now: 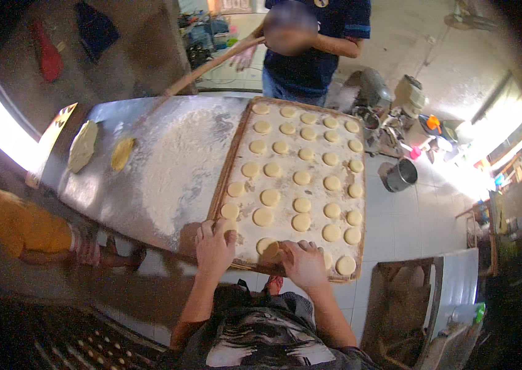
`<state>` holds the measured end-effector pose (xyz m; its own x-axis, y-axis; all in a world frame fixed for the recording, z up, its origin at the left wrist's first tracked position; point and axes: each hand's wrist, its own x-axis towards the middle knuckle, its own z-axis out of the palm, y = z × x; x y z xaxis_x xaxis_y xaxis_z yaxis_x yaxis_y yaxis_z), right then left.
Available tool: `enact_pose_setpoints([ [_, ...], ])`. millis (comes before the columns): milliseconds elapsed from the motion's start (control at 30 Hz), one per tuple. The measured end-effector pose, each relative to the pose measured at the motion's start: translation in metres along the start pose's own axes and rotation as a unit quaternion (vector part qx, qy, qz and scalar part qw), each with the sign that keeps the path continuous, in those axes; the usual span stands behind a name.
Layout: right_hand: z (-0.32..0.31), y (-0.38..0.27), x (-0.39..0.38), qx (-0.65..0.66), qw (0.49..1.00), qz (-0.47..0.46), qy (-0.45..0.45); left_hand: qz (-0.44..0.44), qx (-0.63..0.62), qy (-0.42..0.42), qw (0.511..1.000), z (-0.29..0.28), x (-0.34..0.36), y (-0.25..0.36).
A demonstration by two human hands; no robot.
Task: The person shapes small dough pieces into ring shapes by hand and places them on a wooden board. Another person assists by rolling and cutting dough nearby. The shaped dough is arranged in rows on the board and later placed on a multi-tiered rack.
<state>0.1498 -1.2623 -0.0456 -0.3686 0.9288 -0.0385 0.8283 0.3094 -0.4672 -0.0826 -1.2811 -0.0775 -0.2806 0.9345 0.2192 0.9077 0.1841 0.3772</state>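
Observation:
My left hand (215, 246) rests at the near left corner of a flour-dusted board (241, 125), fingers bent and apart over a pale dough disc (230, 228). To its right, my right hand (304, 265) has its fingers curved and slightly spread, touching down beside another dough disc (266, 246); what lies under its palm is hidden. Several rows of similar discs (301, 177) cover the board. Left of it, the metal tabletop (100, 191) carries a wide patch of flour (174, 160), a large pale dough piece (82, 147) and a smaller yellow one (122, 153).
Across the table a person in dark blue (298, 74) holds a long wooden stick (199, 73) reaching over it. A person in yellow (33, 225) is at left. A metal bucket (401, 175) stands on the floor at right, near a metal-topped stand (455, 283) at lower right.

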Motion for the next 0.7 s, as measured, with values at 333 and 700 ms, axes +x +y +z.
enact_pose_setpoints([
  [333, 0.017, -0.048, 0.058, 0.074, 0.984, -0.079, -0.141, 0.002, -0.3, -0.133, 0.945, -0.021, 0.015, -0.043],
  [700, 0.113, -0.213, 0.287, 0.231, 0.947, -0.099, -0.199, 0.007, -0.201, -0.065, 0.977, -0.05, 0.173, -0.267],
])
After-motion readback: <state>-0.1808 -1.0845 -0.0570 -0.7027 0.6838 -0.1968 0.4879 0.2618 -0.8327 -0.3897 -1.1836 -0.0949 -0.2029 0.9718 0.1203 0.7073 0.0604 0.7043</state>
